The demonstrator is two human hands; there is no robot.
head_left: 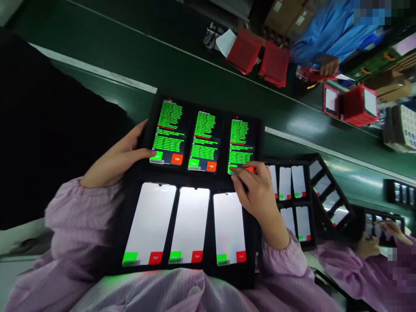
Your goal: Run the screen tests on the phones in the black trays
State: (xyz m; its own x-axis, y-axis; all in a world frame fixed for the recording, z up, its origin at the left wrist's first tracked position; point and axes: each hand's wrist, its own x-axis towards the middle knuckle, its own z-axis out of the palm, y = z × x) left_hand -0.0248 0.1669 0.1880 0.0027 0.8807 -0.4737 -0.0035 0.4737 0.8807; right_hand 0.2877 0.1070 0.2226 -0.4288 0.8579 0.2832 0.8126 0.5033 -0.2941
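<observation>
A black tray [182,180] in front of me holds two rows of three smartphones. In the upper row, the left phone [168,134], the middle phone [204,143] and the right phone [241,141] show green text with a red line. My left hand [118,158] grips the tray's left edge, its thumb lying on the left phone's green button. My right hand [256,188] holds nothing; its index fingertip touches the green button of the right phone, with the thumb apart below. White screens with green and red buttons fill the lower row, including a phone [190,221] in the middle.
More phone trays stand at the right, one tray [313,190] close by and another tilted tray [351,212] beyond it. A co-worker's hands [368,247] are over a farther tray. Red folders [245,52] lie across the green bench [182,56], near another person's blue sleeve [320,37].
</observation>
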